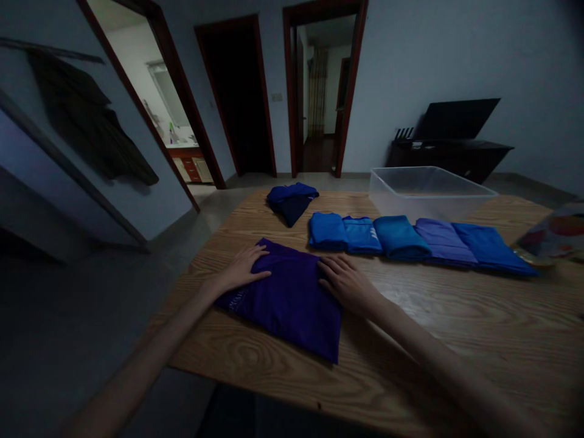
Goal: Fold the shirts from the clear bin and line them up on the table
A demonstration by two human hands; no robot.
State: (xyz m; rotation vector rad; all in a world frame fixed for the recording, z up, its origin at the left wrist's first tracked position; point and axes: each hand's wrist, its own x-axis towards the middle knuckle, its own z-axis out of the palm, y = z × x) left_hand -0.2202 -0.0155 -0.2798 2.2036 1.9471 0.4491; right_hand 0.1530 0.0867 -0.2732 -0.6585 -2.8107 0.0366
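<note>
A dark purple folded garment point(292, 304) lies flat on the wooden table in front of me, with pale lettering near its left corner. Across its upper left edge rests my left hand point(244, 267), thumb and fingers spread on the cloth. My right hand point(347, 281) lies on the upper right edge, fingers stretched out over the fabric. Beyond the garment sits a bunched dark blue garment point(292, 201). Several folded blue and purple garments point(401, 238) stand in a row to the right, past my right hand.
Behind the row is a clear plastic bin point(424, 194). A shiny printed plastic bag point(559, 234) lies at the table's right side. The wooden table's point(255, 389) near edge runs below the garment. Doorways and a television point(458, 118) are at the back.
</note>
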